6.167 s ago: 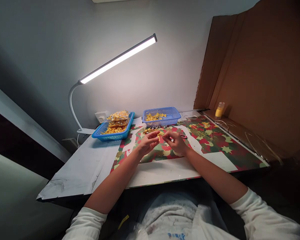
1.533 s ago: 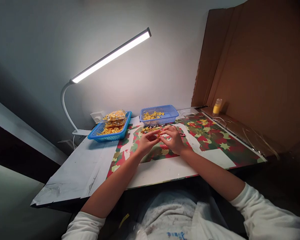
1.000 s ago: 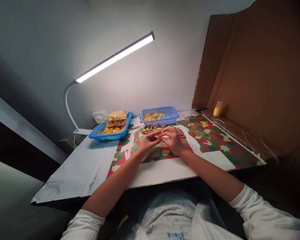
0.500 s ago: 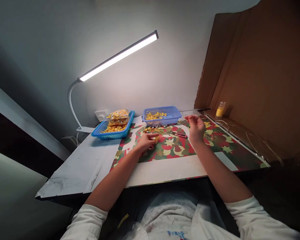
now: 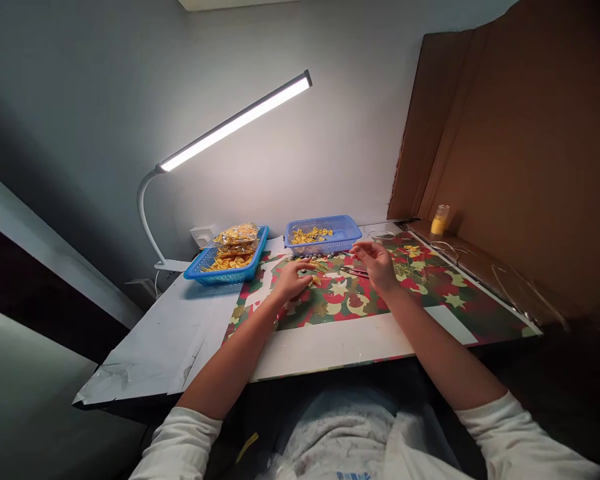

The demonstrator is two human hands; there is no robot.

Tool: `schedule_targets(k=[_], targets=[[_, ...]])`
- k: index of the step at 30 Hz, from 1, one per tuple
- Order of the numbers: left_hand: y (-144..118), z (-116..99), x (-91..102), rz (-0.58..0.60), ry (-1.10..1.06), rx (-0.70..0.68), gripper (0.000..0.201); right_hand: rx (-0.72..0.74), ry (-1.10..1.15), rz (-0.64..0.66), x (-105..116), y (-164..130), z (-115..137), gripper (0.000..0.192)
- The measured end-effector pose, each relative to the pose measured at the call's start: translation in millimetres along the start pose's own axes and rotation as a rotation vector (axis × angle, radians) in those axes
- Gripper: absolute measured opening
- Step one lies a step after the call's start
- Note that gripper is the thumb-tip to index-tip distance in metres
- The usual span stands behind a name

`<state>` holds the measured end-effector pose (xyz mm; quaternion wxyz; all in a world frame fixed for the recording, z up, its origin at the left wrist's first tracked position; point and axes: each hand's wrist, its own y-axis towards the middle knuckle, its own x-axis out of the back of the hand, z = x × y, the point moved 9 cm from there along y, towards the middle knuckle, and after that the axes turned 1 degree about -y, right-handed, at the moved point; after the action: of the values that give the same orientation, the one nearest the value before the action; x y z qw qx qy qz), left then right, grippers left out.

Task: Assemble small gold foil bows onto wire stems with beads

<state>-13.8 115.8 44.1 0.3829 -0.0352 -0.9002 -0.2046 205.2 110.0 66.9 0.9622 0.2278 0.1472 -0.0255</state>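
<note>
My left hand [image 5: 291, 281] rests over the patterned sheet with thumb and forefinger apart. Just beyond its thumb lies a small gold bow-like piece [image 5: 316, 282]. A bunch of thin gold strips [image 5: 319, 266] is close past its fingertips. Raised slightly above the sheet, my right hand [image 5: 379, 265] has its thumb and forefinger pinched together. Whatever is between them is too small to make out. A slim dark-red tool [image 5: 354, 272] lies beside that hand, partly hidden by it. Small silver beads [image 5: 314, 256] line the area behind the gold strips.
A blue basket [image 5: 253, 270] at left holds gold bows and a filled clear bag [image 5: 237, 235]. Another blue basket [image 5: 350, 241] at the back has gold bows inside. At right are loose gold strands [image 5: 411, 270] and a yellow-filled bottle [image 5: 439, 220]. A lamp [image 5: 240, 121] hangs above.
My right hand has moved left and a little down, nearer my left hand, still pinched. The fingers of my left hand have spread apart, and the gold piece lies by its thumb.
</note>
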Motion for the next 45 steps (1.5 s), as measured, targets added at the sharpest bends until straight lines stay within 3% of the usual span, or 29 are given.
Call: schedule_targets(k=[2,5,7,10,15,20,25,26,29,31,35,40,45], targets=[[14,-9,0.2,-0.030,0.141,-0.053,0.030,-0.033,0.003,0.049,-7,-3,-3,0.035],[43,-21,-21.5,0.084,0.332,-0.103,0.031,-0.062,0.018,0.093,-12,-4,-7,0.039],[64,-22,-39.8,0.171,0.441,-0.059,0.032,-0.074,0.026,0.088,-11,-2,-11,0.041],[86,-27,-58.6,0.186,0.479,-0.005,0.027,-0.092,0.058,0.059,-9,0,-16,0.040],[94,-27,-78.1,0.174,0.475,0.017,0.022,-0.172,0.111,0.062,-13,-1,-27,0.033],[87,-23,-75.6,0.139,0.375,0.012,0.023,-0.203,0.055,0.060,-15,-3,-34,0.039],[83,-24,-46.7,-0.001,0.179,-0.021,0.021,-0.197,-0.077,-0.008,-3,-2,-38,0.040],[81,-22,-37.4,-0.052,0.087,-0.010,0.021,-0.185,-0.105,-0.012,-2,-2,-38,0.039],[64,-6,-17.8,-0.143,-0.450,0.131,0.018,-0.154,-0.166,0.004,-5,-4,-37,0.037],[45,1,-19.2,-0.085,-0.736,0.241,0.028,-0.152,-0.176,0.041,-13,-9,-39,0.036],[4,6,-26.0,-0.017,-1.042,0.415,0.033,-0.165,-0.159,0.165,-37,-21,-52,0.036],[-25,16,-40.6,-0.059,-1.208,0.616,0.014,-0.199,-0.173,0.212,-47,-29,-66,0.035],[-27,15,-47.0,-0.096,-1.298,0.608,0.017,-0.230,-0.200,0.251,-51,-33,-66,0.035]])
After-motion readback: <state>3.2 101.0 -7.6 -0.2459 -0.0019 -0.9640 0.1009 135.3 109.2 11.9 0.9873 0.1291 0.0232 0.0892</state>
